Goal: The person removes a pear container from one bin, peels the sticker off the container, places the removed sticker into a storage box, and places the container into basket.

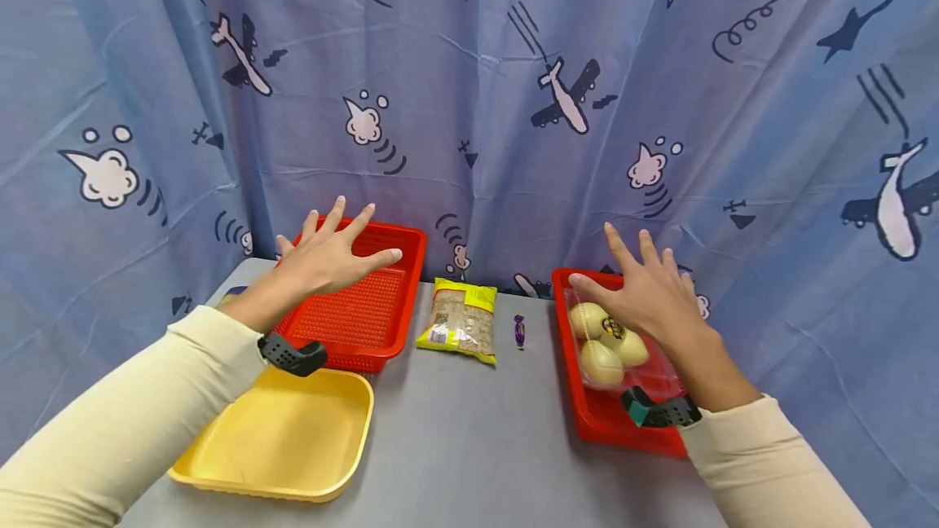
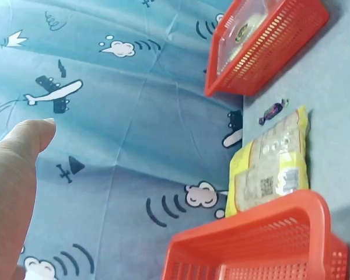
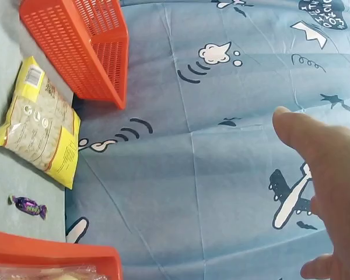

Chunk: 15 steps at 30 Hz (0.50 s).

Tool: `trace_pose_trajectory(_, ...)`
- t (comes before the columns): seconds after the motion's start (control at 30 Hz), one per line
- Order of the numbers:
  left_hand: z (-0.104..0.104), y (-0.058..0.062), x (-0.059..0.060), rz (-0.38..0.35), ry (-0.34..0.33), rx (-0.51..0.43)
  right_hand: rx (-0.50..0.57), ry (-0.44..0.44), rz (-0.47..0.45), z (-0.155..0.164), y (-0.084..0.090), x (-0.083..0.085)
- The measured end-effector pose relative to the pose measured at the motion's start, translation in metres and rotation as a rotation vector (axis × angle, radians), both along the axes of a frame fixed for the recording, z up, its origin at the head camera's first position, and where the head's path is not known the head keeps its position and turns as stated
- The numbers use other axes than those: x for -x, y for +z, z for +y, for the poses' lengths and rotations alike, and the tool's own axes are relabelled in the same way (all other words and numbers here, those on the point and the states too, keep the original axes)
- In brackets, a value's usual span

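Note:
My left hand (image 1: 332, 255) hovers open, fingers spread, above an empty red basket (image 1: 399, 300) at the back left. My right hand (image 1: 645, 296) hovers open, fingers spread, over a second red basket (image 1: 587, 418) at the right, which holds a clear pack of round pale buns (image 1: 605, 349). Between the baskets lie a yellow snack bag (image 1: 460, 320) and a small purple wrapped candy (image 1: 519, 331). In the left wrist view the thumb (image 2: 14, 175) shows beside the snack bag (image 2: 274, 169). The right wrist view shows a finger (image 3: 332, 192), the bag (image 3: 41, 125) and the candy (image 3: 28, 206).
A yellow tray (image 1: 293, 438) lies at the front left on the grey table (image 1: 469, 446). A blue curtain (image 1: 469, 88) printed with planes and clouds hangs close behind and around the table. Dark bands sit on both wrists.

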<state>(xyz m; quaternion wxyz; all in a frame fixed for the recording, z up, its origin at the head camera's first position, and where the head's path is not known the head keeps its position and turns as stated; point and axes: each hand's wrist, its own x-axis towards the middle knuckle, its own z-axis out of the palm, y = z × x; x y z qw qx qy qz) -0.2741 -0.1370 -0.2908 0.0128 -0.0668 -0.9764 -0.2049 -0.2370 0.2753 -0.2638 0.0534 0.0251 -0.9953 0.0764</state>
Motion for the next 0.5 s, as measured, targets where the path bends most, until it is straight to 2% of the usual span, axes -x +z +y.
trace_pose_trajectory(0.13, 0.005, -0.003, 0.0, 0.018, -0.006, -0.012, 0.005, -0.003, -0.014, 0.004, -0.002, 0.001)
trace_pose_trajectory(0.37, 0.019, -0.011, -0.001, 0.035, -0.015, -0.029, 0.019, 0.022, 0.025, 0.019, -0.006, 0.004)
trace_pose_trajectory(0.5, 0.029, -0.015, -0.002, 0.05, -0.016, -0.049, 0.025, 0.027, 0.002, 0.03, -0.008, 0.006)
